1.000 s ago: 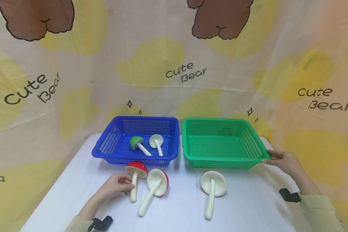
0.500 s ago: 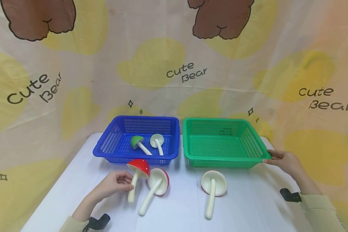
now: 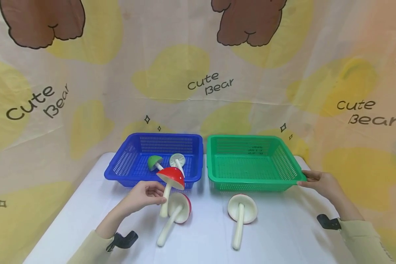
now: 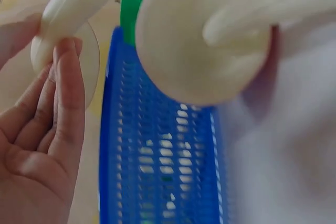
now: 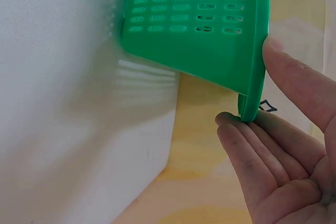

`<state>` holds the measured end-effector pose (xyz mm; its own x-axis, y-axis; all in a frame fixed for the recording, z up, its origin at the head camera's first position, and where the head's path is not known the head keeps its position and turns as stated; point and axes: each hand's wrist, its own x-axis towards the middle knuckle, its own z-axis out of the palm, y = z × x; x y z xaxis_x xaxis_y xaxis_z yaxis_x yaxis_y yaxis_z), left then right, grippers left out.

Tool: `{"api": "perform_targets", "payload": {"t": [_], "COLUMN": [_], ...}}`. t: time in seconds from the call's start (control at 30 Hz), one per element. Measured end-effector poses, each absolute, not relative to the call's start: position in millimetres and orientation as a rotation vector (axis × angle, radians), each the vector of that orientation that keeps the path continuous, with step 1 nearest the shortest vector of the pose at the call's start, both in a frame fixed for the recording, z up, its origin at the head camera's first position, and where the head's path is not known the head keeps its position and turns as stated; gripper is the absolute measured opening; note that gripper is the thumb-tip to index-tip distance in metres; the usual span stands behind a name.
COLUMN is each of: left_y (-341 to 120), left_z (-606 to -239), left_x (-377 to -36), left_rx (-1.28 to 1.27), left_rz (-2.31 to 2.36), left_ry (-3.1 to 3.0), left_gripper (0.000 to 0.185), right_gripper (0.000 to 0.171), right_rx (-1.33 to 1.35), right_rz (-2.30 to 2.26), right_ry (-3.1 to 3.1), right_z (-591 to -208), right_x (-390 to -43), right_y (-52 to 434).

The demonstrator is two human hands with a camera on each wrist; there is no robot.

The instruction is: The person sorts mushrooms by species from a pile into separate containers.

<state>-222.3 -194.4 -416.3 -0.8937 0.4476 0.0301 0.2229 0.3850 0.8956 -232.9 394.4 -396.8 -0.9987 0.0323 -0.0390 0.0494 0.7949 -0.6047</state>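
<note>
**A:** White cloth covers the bench [image 3: 85, 220], and behind it hangs a sheet printed with brown bears and yellow blobs. What has changed near the front?

**B:** The left hand [image 3: 142, 196] has lifted the red-capped toy mushroom [image 3: 170, 183] off the cloth. A second ago it lay flat at the hand's 3 o'clock; now it is clear of the bench, stalk down, cap tipped toward the blue basket [image 3: 122, 170] at 12 o'clock. The fingers [image 4: 65, 108] pinch its pale stalk, the thumb on the other side. I judge it is being carried toward a basket, though I cannot say which.

**A:** And the rest nearby?

**B:** Just beneath it a second red mushroom [image 3: 179, 209] lies cap-underside up, unmoved. At its 3 o'clock, apart from it, a third mushroom [image 3: 241, 211] lies the same way, showing only its cream underside and long stalk.

**A:** The right hand?

**B:** The right hand [image 3: 323, 185] has not shifted. It holds the near right corner of the green basket [image 3: 217, 176], thumb over the rim and the fingers pressed together under it, as the right wrist view shows.

**A:** Materials?

**B:** The mushrooms look like smooth, glossy moulded plastic, with domed caps and round, slightly curved stalks. Both baskets are rigid, slotted, rectangular, with sloping walls. Farther back, a green-capped mushroom [image 3: 154, 161] and a white mushroom [image 3: 177, 160] lie in the blue one.
</note>
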Motion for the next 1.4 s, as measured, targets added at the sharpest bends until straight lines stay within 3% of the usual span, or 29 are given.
{"api": "perform_targets", "payload": {"t": [0.47,1.4], "left_y": [-135.1,-26.3], "left_z": [-389.4,-379.9], "left_x": [-257.0,-340.5], "left_rx": [0.591,0.411], "left_rz": [1.573,1.78], "left_ry": [2.512,2.282], "left_gripper": [0.03,0.025], "right_gripper": [0.079,0.077], "right_rx": [0.035,0.04], "right_rz": [-0.985,-0.98], "right_ry": [2.965,2.986], "right_z": [-395.3,-396.2], "right_x": [-232.6,-232.2], "right_y": [388.1,392.9]}}
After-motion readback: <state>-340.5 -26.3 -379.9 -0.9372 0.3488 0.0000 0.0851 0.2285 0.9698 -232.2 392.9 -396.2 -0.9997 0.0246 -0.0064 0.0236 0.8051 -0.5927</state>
